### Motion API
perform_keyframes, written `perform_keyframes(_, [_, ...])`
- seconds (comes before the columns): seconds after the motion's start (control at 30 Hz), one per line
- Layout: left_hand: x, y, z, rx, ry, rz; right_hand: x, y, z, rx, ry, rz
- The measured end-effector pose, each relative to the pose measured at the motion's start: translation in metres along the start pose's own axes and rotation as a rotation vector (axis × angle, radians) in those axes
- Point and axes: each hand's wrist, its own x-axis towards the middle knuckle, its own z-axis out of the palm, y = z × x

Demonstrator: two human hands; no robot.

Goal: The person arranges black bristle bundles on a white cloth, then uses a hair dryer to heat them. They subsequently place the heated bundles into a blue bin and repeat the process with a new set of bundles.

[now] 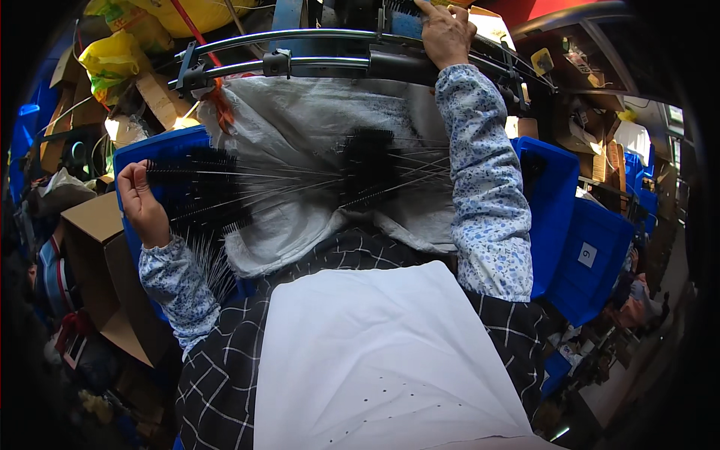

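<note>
My left hand (145,206) is raised at the left, its thumb and fingers pinched at the bristled tip of a long black wire brush (191,169). More black-bristled brushes lie close beside and below it, their thin wire stems (296,176) running right across my lap. A second dark cluster of bristles (369,169) sits in the middle, with stems crossing toward my right forearm. My right hand (448,36) reaches far forward, fingers curled over the edge of a blue block (405,24) on the metal machine. Dark bristles show at the block's top; what the fingertips touch is hidden.
Two curved metal rails (322,66) cross in front of me. A grey-white sheet (300,112) drapes beneath the brushes. Blue bins (589,259) stand at both sides, with an open cardboard box (97,225) at the left. Yellow bags (112,60) are heaped at the far left.
</note>
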Motion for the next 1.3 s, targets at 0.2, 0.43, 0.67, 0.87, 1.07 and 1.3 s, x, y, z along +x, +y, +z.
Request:
perform_keyframes(0.2, [0.022,0.036,-0.018,-0.289,-0.047,0.242,0.006,0.019,0.023,-0.031,-0.047,-0.086])
perform_keyframes(0.43, [0.038,0.048,-0.050,-0.502,0.187,0.401,-0.018,0.016,-0.014,-0.042,-0.030,0.208])
perform_keyframes(0.67, [0.039,0.049,-0.073,-0.270,0.439,0.405,-0.013,-0.004,0.000,0.187,0.018,0.188])
perform_keyframes(0.87, [0.038,0.033,-0.099,-0.644,0.343,0.335,-0.006,-0.031,0.001,0.105,-0.055,0.216])
perform_keyframes(1.07, [0.036,0.046,-0.076,-0.651,0.393,0.267,0.000,-0.068,0.006,0.090,-0.103,0.230])
perform_keyframes(1.3, [0.035,0.046,-0.057,-0.640,0.330,0.277,-0.003,-0.063,0.007,0.018,-0.106,0.182])
